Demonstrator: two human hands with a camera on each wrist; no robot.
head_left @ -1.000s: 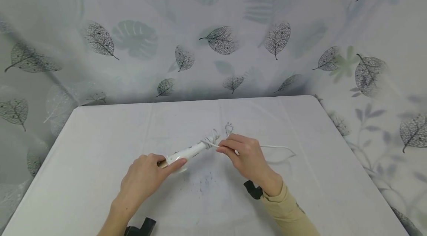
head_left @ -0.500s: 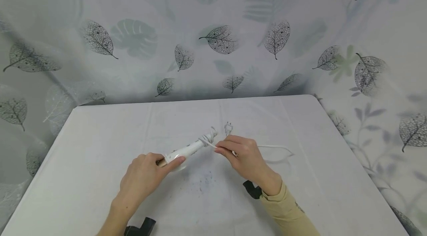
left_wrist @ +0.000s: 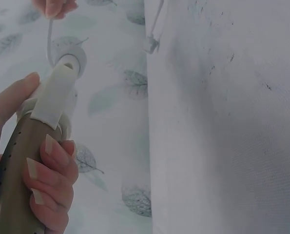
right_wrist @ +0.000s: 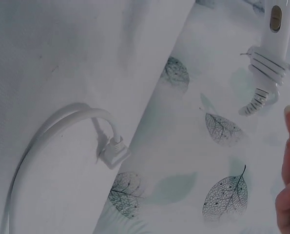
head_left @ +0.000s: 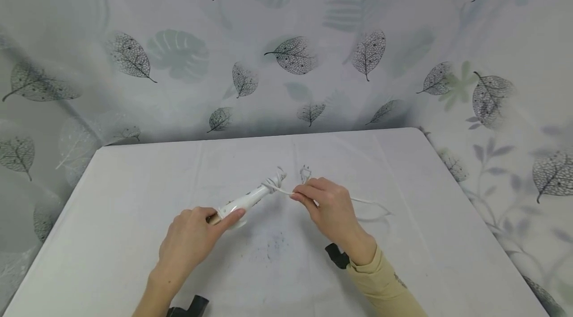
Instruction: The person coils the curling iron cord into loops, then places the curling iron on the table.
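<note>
A curling iron (head_left: 246, 201) with a white handle and a brownish barrel (left_wrist: 19, 170) is held in the air, its handle tilted up to the right. My left hand (head_left: 190, 237) grips the barrel end, fingers wrapped around it and thumb along the white clamp part (left_wrist: 56, 95). White cord (right_wrist: 267, 68) is wound in several turns around the handle's far end. My right hand (head_left: 329, 212) pinches a stretch of that cord between thumb and fingers, just right of the turns. The free cord runs on to the plug (right_wrist: 114, 153) lying on the table behind the right hand.
A white cloth covers the table (head_left: 134, 182), with dark specks (head_left: 275, 245) near its middle. Black straps or mounts (head_left: 336, 256) sit at both wrists. Leaf-patterned curtains (head_left: 291, 98) stand behind and at both sides.
The handle end of the curling iron has shifted slightly left and up, away from the right hand. The cord between the turns and the right fingertips now spans a longer gap.
</note>
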